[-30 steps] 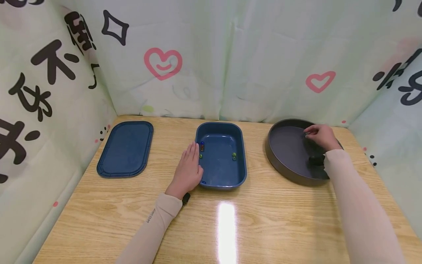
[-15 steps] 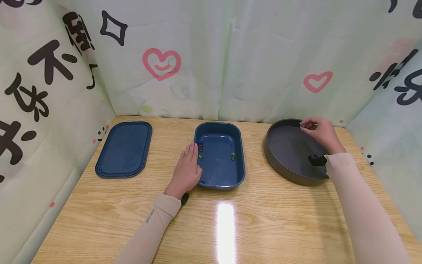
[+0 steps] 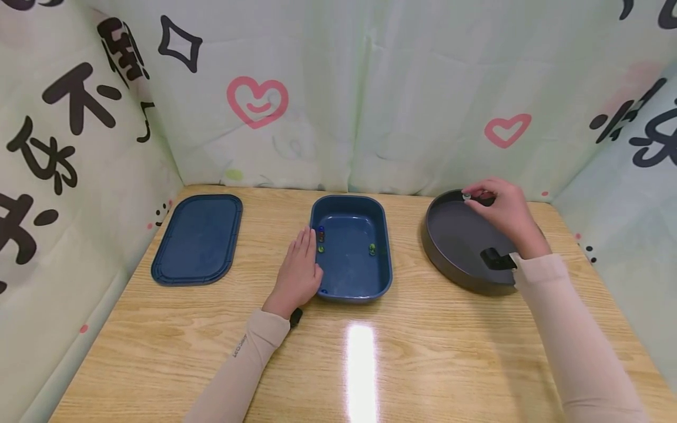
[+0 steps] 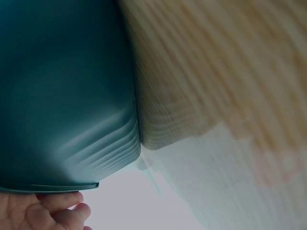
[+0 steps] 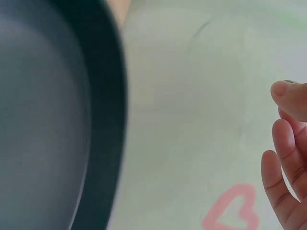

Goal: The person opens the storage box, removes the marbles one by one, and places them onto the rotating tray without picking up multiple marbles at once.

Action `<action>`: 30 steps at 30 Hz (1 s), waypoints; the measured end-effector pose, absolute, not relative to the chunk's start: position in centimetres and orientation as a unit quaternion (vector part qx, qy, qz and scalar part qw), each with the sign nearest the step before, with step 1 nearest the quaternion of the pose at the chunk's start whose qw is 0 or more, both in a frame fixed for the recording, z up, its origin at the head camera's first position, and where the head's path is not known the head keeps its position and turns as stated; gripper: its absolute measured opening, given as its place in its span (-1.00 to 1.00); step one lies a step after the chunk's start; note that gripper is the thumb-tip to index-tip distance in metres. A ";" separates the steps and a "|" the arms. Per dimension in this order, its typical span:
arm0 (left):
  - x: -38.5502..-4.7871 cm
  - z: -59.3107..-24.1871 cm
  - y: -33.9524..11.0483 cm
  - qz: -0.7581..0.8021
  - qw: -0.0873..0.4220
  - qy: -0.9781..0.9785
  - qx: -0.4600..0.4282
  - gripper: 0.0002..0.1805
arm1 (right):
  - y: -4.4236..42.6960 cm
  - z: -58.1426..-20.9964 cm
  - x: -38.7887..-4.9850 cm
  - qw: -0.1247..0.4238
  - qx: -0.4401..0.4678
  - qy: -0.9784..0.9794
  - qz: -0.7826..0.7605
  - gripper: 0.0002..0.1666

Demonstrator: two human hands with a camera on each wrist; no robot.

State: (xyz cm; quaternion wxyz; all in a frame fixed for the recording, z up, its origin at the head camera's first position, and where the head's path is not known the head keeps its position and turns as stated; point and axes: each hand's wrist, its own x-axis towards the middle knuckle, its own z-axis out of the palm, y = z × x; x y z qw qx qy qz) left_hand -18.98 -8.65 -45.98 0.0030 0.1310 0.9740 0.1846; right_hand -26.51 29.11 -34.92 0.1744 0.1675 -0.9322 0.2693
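Note:
My left hand (image 3: 295, 271) rests with straight fingers along the left rim of the blue rectangular box (image 3: 355, 276). In the left wrist view, its fingertips (image 4: 72, 215) touch the edge of that box. Several small glass marbles lie inside, among them a green marble (image 3: 372, 249) at the right and a blue marble (image 3: 324, 291) near the front left corner. Over the far side of the round dark grey pan (image 3: 455, 241), my right hand (image 3: 506, 214) pinches a small pale marble (image 3: 466, 197) between thumb and index finger. In the right wrist view the marble is mostly hidden behind the thumb.
A flat blue lid (image 3: 198, 239) lies on the wooden table (image 3: 423, 352) at the left. A printed curtain (image 3: 338, 106) rises behind the table's back edge and along both sides. The black wrist camera (image 3: 497, 259) hangs over the pan.
My right hand has risen from inside the pan and moved left toward its far rim, pinching the marble. My left hand stays on the box's rim.

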 end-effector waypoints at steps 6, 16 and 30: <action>-18.9 -45.9 -8.6 0.189 0.004 0.973 0.131 -0.27 | 27.1 -34.2 -25.8 0.193 0.189 -0.923 0.274 -0.80; -18.9 -45.7 -8.5 0.185 0.010 0.975 0.126 -0.27 | 23.2 -34.0 -26.1 0.208 0.222 -0.895 0.326 -0.78; -18.9 -45.7 -8.5 0.189 0.018 0.974 0.124 -0.27 | 16.6 -35.6 -27.7 0.151 0.213 -0.857 0.445 -0.75</action>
